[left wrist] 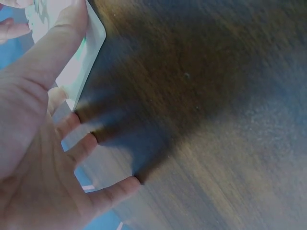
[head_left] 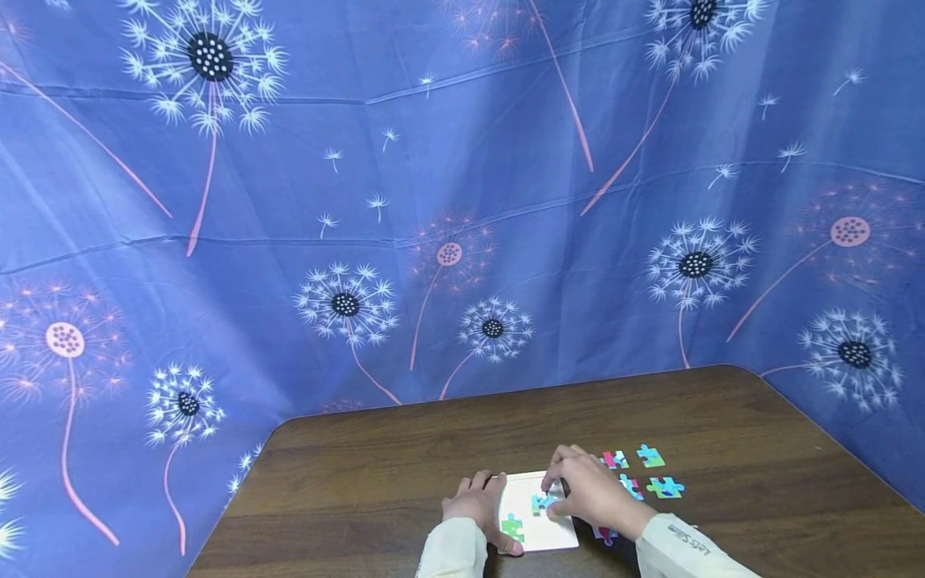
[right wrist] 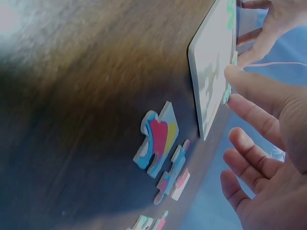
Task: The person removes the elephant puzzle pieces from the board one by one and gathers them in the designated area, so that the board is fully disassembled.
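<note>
A white puzzle board (head_left: 551, 539) lies flat on the wooden table. My left hand (head_left: 473, 507) rests at its left side with fingers spread, the thumb at the near left corner. Green shows on a jigsaw piece (head_left: 512, 527) lying at the board's near left. Over the board's middle, my right hand (head_left: 591, 486) pinches a blue and green jigsaw piece (head_left: 538, 505) between thumb and index finger. The right wrist view shows this piece edge-on beyond the board, its middle hidden by the thumb; the other three fingers are loosely bent.
Several loose jigsaw pieces lie right of the board, among them a green-blue one (head_left: 666, 487), another farther back (head_left: 650, 455) and a pink, yellow and blue one (right wrist: 160, 139). A blue dandelion-print cloth (head_left: 405, 201) hangs behind the brown table (head_left: 347, 490).
</note>
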`<state>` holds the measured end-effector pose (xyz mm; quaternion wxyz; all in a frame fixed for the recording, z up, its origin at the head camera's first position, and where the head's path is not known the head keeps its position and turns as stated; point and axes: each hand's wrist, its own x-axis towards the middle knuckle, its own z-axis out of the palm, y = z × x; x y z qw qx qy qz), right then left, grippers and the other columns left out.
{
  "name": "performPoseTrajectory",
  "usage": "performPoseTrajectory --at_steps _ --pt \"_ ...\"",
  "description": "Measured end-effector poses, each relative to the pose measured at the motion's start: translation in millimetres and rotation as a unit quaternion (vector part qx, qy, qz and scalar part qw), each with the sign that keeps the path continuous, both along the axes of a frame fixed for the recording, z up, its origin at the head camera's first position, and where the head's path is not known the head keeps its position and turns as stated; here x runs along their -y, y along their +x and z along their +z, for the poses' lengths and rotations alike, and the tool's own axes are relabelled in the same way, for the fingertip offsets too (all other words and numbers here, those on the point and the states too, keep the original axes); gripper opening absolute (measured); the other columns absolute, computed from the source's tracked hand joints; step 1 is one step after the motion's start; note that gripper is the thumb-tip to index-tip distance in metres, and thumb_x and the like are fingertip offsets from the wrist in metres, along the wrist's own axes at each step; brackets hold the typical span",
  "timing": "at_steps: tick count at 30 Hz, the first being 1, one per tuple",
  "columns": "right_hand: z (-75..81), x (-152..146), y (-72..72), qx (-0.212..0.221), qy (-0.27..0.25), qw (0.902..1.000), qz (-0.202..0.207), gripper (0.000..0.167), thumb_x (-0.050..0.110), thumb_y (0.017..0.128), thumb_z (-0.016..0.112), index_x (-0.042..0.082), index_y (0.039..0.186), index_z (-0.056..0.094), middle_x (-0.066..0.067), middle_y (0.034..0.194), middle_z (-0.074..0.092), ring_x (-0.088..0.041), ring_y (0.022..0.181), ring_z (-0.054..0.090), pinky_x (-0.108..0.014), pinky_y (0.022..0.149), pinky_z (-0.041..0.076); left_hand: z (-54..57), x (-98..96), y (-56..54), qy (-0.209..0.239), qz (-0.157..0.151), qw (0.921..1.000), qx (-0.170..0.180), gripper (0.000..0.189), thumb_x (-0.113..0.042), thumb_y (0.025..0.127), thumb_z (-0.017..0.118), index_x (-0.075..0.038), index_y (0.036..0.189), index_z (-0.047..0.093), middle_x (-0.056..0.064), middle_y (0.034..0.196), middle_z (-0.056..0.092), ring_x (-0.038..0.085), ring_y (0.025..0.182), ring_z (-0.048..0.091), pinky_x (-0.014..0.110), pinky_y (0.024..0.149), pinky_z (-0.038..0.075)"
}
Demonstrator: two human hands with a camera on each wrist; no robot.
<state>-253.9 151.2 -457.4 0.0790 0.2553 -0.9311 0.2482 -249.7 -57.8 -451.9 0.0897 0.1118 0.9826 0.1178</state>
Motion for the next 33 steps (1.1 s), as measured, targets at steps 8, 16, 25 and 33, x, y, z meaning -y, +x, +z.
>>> performPoseTrajectory --at_steps 8,16,25,33 --pt "4.0 -9.3 1.6 0.015 0.004 0.9998 0.009 0.023 0.024 0.071 0.093 0.022 0.087 0.076 0.011 0.096 0.054 -0.013 0.089 0.05 -0.035 0.073 0.048 -13.8 1.4 -8.0 -0.021 0.005 0.9998 0.003 0.106 -0.048 0.059 0.097 -0.018 0.148 0.049 0.007 0.147 0.049 0.033 0.133 0.046 0.069 0.097 0.045" --pt "9.2 -19.6 3.8 0.011 0.005 0.9999 0.009 0.022 0.026 0.071 0.093 0.024 0.086 0.077 0.014 0.093 0.054 -0.01 0.087 0.048 -0.035 0.071 0.046 11.4 -1.7 8.7 -0.001 0.007 1.0 0.002 0.097 -0.037 0.064 0.098 -0.014 0.145 0.052 0.01 0.143 0.051 0.035 0.131 0.047 0.069 0.096 0.045" --pt "10.2 -30.4 8.8 -0.031 0.015 0.9994 0.008 0.023 0.026 0.069 0.093 0.024 0.086 0.078 0.011 0.097 0.058 -0.017 0.094 0.055 -0.043 0.077 0.049 16.5 -2.5 10.6 0.003 0.007 0.9999 0.013 0.094 -0.035 0.066 0.097 -0.012 0.145 0.052 0.01 0.143 0.051 0.035 0.131 0.046 0.068 0.096 0.045" --pt "13.1 -46.1 12.9 -0.033 0.014 0.9993 0.011 0.023 0.029 0.07 0.093 0.025 0.088 0.078 0.01 0.099 0.057 -0.017 0.092 0.054 -0.038 0.073 0.048 12.4 -3.1 8.1 -0.006 0.005 0.9999 0.011 0.097 -0.036 0.065 0.098 -0.013 0.147 0.051 0.009 0.144 0.05 0.034 0.132 0.046 0.066 0.096 0.046"
